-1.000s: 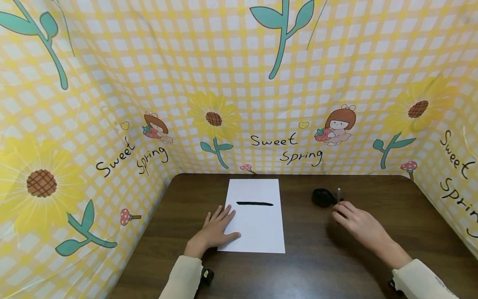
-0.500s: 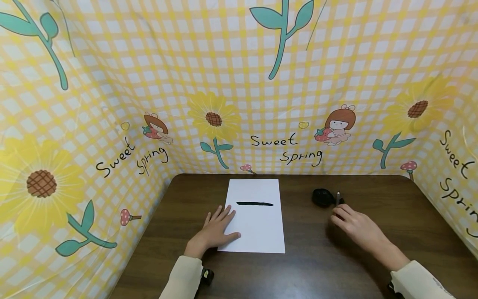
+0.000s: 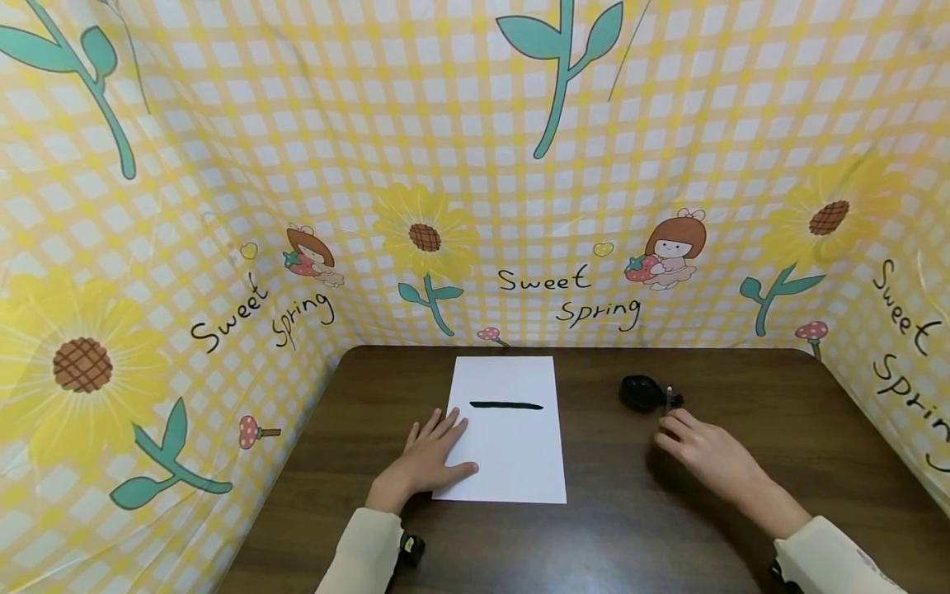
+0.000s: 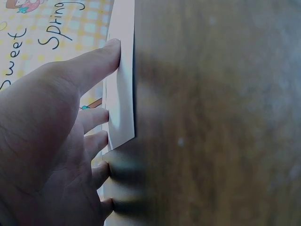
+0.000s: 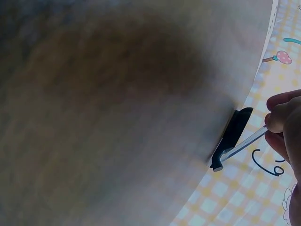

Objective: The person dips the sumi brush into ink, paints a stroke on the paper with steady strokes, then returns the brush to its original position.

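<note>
My left hand [image 3: 426,462] rests with spread, straight fingers on the left edge of a white sheet of paper [image 3: 512,462]. A thick black stroke [image 3: 507,405] runs across the sheet's upper part. In the left wrist view, the thumb and some fingers of that hand [image 4: 51,108] lie over the paper [image 4: 123,84]. At the right, my right hand [image 3: 716,458] pinches a slim, pale-handled brush [image 5: 249,142]. Its far end meets or overlaps the narrow end of a small black dish [image 3: 640,393]. No bristles can be made out.
Everything lies on a dark brown wooden table [image 3: 594,544]. A yellow checked cloth [image 3: 475,165] with sunflowers and lettering hangs behind it and at both sides. The black dish stands right of the paper, towards the table's back.
My right hand has shifted slightly left and towards me. The brush has moved left with it, over the dish's narrow end. The left hand and the paper have stayed put.
</note>
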The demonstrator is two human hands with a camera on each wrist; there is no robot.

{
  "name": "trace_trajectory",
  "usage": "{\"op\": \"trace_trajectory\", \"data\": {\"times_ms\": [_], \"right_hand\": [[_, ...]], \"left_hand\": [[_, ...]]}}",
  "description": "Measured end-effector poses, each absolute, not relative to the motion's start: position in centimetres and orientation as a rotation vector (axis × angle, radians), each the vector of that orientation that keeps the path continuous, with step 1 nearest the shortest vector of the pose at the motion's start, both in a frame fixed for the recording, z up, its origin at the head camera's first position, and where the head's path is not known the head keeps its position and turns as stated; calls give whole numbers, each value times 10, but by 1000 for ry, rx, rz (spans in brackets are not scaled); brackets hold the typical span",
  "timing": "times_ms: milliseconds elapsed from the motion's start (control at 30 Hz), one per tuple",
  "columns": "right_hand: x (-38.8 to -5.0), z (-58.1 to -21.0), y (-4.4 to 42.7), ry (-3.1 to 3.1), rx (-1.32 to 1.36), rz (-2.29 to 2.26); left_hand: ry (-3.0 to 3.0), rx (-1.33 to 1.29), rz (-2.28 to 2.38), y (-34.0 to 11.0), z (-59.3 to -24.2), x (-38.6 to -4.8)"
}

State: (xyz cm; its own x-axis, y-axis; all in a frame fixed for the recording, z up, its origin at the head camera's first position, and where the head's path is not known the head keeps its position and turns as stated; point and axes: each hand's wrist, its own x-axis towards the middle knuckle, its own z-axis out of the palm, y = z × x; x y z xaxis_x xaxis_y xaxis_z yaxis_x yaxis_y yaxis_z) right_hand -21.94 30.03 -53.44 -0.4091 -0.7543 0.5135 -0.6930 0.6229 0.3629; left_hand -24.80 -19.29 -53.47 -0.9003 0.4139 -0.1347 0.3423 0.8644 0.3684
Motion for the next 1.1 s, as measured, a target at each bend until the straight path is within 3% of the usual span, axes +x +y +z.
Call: {"op": "trace_trajectory", "data": {"times_ms": [1100], "right_hand": [[-222, -534, 305, -2333, 1186, -134]], "left_hand": [[2834, 581, 524, -194, -539, -249]]}}
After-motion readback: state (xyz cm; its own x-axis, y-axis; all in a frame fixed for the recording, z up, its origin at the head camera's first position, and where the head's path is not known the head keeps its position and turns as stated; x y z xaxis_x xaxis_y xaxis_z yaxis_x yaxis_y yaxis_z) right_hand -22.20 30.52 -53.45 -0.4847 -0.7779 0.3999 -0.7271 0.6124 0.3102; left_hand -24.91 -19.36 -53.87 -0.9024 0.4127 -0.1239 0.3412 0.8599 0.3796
